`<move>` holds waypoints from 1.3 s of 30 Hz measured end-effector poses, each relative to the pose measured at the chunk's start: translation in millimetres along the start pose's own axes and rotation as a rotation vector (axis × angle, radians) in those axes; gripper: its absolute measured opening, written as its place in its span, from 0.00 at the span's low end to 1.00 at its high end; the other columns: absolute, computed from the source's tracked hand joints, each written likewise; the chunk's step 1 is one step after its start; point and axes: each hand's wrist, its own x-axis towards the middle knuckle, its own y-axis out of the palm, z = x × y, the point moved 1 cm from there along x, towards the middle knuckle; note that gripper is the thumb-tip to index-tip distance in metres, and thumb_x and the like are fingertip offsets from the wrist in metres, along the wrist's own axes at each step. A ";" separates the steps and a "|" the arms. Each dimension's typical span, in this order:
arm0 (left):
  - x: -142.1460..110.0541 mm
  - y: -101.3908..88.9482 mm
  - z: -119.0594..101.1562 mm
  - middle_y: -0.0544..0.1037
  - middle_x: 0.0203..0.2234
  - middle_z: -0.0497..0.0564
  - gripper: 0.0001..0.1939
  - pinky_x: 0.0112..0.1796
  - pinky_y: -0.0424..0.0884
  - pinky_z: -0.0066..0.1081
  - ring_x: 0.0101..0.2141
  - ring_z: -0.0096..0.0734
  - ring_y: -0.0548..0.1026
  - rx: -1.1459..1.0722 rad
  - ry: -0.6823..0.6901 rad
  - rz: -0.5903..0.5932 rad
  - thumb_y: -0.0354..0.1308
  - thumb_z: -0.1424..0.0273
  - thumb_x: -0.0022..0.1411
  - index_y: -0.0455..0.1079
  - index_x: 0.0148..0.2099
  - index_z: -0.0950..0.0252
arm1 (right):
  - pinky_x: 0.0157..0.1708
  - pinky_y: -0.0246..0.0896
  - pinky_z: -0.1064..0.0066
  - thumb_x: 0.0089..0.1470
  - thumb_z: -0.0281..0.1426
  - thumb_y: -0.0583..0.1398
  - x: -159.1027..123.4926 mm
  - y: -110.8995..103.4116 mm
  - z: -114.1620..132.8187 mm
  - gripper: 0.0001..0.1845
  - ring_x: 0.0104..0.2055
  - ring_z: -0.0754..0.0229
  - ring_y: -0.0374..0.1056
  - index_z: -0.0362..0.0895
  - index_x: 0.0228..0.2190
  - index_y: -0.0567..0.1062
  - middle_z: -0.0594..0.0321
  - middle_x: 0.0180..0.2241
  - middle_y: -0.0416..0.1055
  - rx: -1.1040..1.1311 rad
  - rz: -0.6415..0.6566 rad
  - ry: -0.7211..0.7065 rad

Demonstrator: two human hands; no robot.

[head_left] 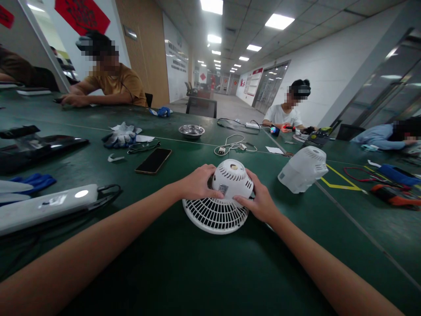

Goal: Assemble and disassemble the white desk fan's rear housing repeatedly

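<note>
White plastic makes up the whole fan head (232, 188), which sits on the dark green bench (210, 267) in front of the person. Its round grille (217, 217) of thin radiating ribs faces down and its smooth domed housing (237, 176) points up, so its central axis runs roughly upright; a slight tilt is hard to judge. The left hand (202, 181) and right hand (261, 201) clasp opposite sides of the dome, thumbs on the near face pointing inward, the other fingers wrapped around the sides and partly hidden. Both bare forearms slant in from the lower corners. Dark slots ring the dome beneath a brownish round spot at its crown, and a small printed label (223, 189) sits near the left thumb tip. Well apart, a milky, blocky plastic shell (303, 171) stands to the right, a flat black phone (153, 160) lies to the left, and a shiny round metal bowl (191, 131) rests beyond.
</note>
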 end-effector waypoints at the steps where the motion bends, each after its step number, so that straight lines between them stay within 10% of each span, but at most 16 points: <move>1: -0.1 0.0 0.3 0.74 0.56 0.63 0.39 0.53 0.65 0.50 0.54 0.57 0.70 -0.001 0.003 0.000 0.68 0.44 0.55 0.71 0.61 0.65 | 0.57 0.68 0.40 0.55 0.46 0.69 -0.1 0.2 0.2 0.48 0.60 0.39 0.70 0.53 0.69 0.56 0.49 0.64 0.67 -0.009 -0.002 -0.009; 9: -0.6 3.8 7.6 0.71 0.61 0.64 0.37 0.61 0.62 0.54 0.59 0.55 0.70 0.003 0.084 -0.089 0.64 0.62 0.64 0.59 0.71 0.64 | 0.46 0.73 0.43 0.58 0.51 0.63 -2.3 -4.0 -3.5 0.48 0.47 0.41 0.76 0.49 0.70 0.51 0.49 0.53 0.76 -0.003 0.007 -0.105; 16: -3.4 16.5 3.5 0.48 0.75 0.67 0.68 0.64 0.58 0.64 0.68 0.69 0.59 -0.045 0.263 -0.108 0.73 0.51 0.52 0.30 0.78 0.58 | 0.24 0.69 0.58 0.58 0.44 0.64 -7.0 -0.7 -5.8 0.53 0.26 0.52 0.71 0.56 0.72 0.40 0.61 0.34 0.78 0.209 0.117 -0.020; 25: -0.8 21.3 -14.4 0.64 0.67 0.64 0.56 0.58 0.68 0.58 0.59 0.61 0.71 0.015 0.282 -0.249 0.72 0.58 0.50 0.45 0.73 0.56 | 0.23 0.67 0.62 0.55 0.38 0.66 -2.8 -5.8 -3.7 0.52 0.25 0.55 0.70 0.60 0.71 0.43 0.66 0.30 0.76 0.264 0.192 0.030; 39: -0.7 17.6 4.2 0.64 0.66 0.65 0.58 0.57 0.69 0.63 0.59 0.65 0.69 -0.028 0.240 -0.164 0.74 0.48 0.48 0.47 0.73 0.55 | 0.24 0.69 0.63 0.51 0.34 0.66 1.1 -7.8 7.9 0.52 0.24 0.58 0.71 0.56 0.69 0.47 0.65 0.33 0.78 0.167 0.215 0.014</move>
